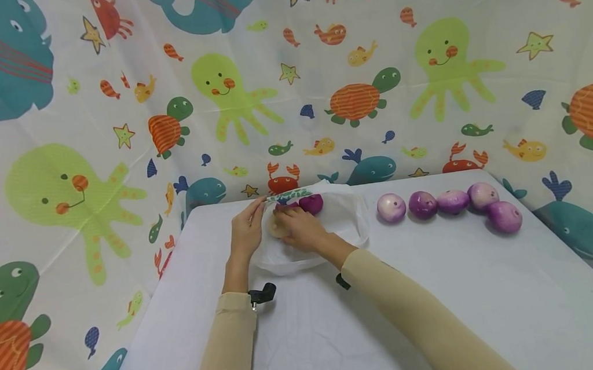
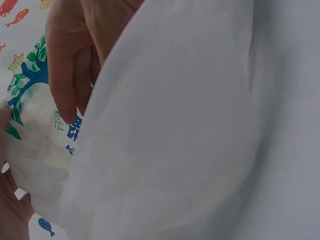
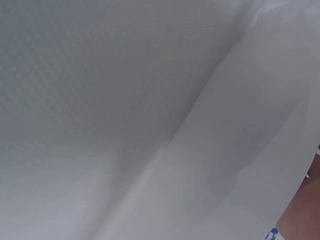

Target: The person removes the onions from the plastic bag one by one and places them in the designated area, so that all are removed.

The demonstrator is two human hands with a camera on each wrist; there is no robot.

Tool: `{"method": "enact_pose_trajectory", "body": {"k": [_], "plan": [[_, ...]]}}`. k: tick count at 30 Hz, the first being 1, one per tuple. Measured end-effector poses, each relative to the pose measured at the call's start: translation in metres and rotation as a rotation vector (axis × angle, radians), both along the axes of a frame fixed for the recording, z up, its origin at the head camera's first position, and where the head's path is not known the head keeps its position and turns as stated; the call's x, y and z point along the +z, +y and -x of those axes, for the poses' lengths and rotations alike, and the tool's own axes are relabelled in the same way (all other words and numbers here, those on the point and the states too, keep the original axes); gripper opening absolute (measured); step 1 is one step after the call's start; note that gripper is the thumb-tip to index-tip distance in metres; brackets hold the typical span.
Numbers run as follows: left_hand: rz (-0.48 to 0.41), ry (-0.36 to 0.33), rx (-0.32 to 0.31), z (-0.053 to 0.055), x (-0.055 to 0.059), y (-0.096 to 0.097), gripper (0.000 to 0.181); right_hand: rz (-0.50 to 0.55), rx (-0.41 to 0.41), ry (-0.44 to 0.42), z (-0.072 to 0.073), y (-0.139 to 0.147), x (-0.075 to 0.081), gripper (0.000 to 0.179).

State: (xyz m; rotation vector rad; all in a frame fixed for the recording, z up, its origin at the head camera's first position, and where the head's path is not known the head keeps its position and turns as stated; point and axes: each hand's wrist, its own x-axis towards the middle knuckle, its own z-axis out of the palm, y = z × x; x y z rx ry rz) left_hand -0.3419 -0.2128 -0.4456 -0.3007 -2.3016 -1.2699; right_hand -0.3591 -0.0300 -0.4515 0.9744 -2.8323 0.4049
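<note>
Table's [image 1: 298, 336] got a bag [image 1: 344, 213] on it, left hand [image 1: 246, 229] pinching the rim, probably keeping it open so the right hand [image 1: 302, 229] fits inside. Can't tell if those fingers grip the pale thing [image 1: 274, 227] there. Five onions [image 1: 453, 202] sit right.

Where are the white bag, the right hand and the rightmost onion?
White bag [image 1: 342, 216], head view: bare inner wall.
Right hand [image 1: 302, 228], head view: back of hand.
Rightmost onion [image 1: 505, 217], head view: purple skin.
</note>
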Motion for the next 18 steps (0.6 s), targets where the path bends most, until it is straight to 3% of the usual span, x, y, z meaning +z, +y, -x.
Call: {"method": "enact_pose_trajectory", "body": {"k": [10,18], "plan": [[0.011,0.006,0.002,0.0003,0.0012,0.0001,0.035,-0.034,0.005,-0.008,-0.0005,0.0027,-0.0073,0.064],[0.013,0.020,0.006,0.0016,0.0009,0.0005,0.035,-0.023,0.023,-0.119,-0.0006,0.0038,-0.0063,0.074]]}}
